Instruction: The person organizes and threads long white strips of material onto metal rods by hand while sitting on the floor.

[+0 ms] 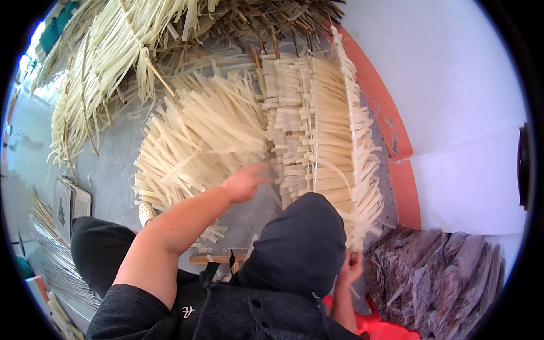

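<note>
Flat cream-coloured strips lie in a broad fanned pile (209, 130) in front of me. My left hand (247, 181) is over the pile's right edge, blurred, its fingers stretched out and apart with nothing visible in them. On the right, a long stick with strips (354, 124) folded over it runs away from me, its loose ends forming a fringe. My right hand (349, 269) is closed around the near end of that stick, beside my right knee. Between the pile and the stick lie several overlapping rows of strips (289, 119) set along sticks.
Fringed strips on sticks (107, 73) are heaped at the far left, with darker brown sticks (266, 22) behind. Purplish plastic-wrapped bundles (436, 277) and a red plastic thing (385, 326) are at the near right. A white wall (453, 85) with a red-painted base (391, 119) bounds the right side.
</note>
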Action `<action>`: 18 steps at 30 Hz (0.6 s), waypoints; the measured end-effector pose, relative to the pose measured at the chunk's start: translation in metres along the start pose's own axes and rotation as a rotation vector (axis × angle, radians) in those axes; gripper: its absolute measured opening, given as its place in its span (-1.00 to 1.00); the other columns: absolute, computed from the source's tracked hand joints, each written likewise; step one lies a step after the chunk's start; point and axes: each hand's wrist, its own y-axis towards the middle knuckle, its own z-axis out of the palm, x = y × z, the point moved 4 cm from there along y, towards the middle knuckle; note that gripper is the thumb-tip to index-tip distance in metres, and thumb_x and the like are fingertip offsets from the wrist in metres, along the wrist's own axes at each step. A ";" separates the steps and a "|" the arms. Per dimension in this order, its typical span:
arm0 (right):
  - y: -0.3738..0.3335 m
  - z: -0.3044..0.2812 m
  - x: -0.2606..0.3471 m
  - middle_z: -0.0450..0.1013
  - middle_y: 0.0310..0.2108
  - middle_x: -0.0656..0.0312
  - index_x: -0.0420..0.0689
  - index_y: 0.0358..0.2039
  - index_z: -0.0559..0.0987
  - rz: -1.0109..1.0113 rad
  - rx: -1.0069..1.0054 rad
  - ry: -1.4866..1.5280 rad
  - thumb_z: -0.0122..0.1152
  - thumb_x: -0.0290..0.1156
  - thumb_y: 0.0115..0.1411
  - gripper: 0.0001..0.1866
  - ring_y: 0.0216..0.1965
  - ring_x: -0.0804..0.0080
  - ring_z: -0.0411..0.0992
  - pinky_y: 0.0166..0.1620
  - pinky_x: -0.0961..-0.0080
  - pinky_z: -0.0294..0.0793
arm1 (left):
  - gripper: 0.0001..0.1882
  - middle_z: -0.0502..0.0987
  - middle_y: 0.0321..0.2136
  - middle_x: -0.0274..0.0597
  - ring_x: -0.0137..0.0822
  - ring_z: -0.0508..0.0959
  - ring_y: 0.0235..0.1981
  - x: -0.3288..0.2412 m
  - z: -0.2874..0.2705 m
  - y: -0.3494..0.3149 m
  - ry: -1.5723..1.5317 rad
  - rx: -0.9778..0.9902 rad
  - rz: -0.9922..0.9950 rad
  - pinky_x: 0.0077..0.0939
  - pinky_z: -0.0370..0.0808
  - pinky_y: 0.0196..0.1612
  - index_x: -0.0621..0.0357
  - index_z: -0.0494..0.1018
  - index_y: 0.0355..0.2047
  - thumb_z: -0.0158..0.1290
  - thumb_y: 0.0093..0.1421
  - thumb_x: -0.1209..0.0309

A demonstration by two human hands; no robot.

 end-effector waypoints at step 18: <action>-0.074 0.021 0.040 0.50 -0.44 0.37 -0.20 -0.03 0.54 -0.078 0.161 0.873 0.20 -0.60 0.16 -0.68 -0.56 0.72 0.31 -0.48 0.72 0.28 | -0.57 0.27 0.20 -0.16 -0.04 0.27 0.21 0.060 -0.015 -0.246 0.028 -0.277 -0.291 -0.23 0.35 0.19 -0.08 0.57 -0.13 -0.09 0.03 0.60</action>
